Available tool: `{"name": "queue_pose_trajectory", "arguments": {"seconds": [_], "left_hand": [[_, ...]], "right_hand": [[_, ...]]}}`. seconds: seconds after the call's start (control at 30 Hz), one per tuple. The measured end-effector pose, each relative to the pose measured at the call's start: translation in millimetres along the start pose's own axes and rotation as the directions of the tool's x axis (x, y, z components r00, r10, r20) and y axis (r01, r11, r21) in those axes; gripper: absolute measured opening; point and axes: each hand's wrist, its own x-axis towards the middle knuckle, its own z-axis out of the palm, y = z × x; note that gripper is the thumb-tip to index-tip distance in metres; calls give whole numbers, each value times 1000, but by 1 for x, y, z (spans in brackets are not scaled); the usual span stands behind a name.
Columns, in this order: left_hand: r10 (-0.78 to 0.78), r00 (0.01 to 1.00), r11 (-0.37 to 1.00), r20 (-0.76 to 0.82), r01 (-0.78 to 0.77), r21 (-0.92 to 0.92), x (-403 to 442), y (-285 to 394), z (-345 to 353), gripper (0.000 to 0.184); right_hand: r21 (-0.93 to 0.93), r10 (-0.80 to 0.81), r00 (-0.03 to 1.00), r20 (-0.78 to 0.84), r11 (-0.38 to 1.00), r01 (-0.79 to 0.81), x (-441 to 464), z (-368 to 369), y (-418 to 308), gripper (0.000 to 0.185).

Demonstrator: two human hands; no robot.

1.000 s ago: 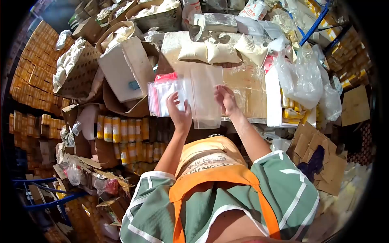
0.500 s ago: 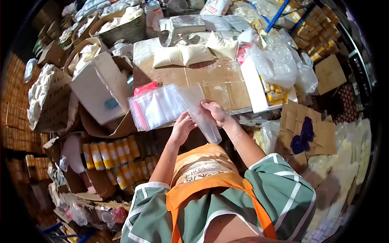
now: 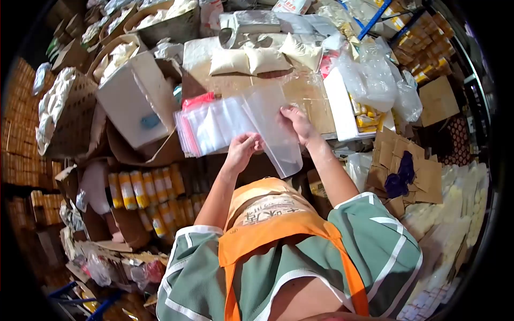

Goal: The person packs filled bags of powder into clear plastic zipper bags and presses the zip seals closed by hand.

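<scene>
Between my hands hangs a clear plastic bag (image 3: 274, 140), spread flat and slanting over the table's front edge. My right hand (image 3: 298, 124) is closed on its right edge, thumb on top. My left hand (image 3: 244, 151) pinches the bag's left side near the middle, fingers pressed together. Just left of it lies a stack of clear plastic bags (image 3: 214, 124) with pink edges, partly under the held bag. A red plastic packet (image 3: 198, 100) pokes out behind the stack. Farther back, several filled cream-coloured pouches (image 3: 267, 60) lie in a row on the cardboard-covered table (image 3: 308, 99).
To the right stands a white foam box (image 3: 338, 109) with yellow packets and loose clear plastic bags (image 3: 369, 80). A white foam box (image 3: 136, 109) leans at left. Yellow-and-white packets (image 3: 142, 198) fill a carton below. Purple gloves (image 3: 399, 176) lie on cardboard at right.
The held bag has gone from narrow and folded to spread wide. My right hand has moved right and slightly up, and my left hand has closed from loose fingers to a pinch.
</scene>
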Motion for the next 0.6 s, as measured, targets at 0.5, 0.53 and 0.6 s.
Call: {"name": "queue_pose_trajectory", "arguments": {"seconds": [0.5,0.53,0.6], "left_hand": [[65,997,998,-47,-66,-7,22,-24,41,7],[57,997,998,-50,-57,-2,23,-28,42,7],[61,997,998,-41,-60,22,25,-33,49,7]], "right_hand": [[-666,-306,952,-24,715,213,-66,38,-3,25],[-678,-306,951,-40,708,199,-67,33,-5,22],[-681,-310,950,-45,705,197,-67,23,-7,19]]}}
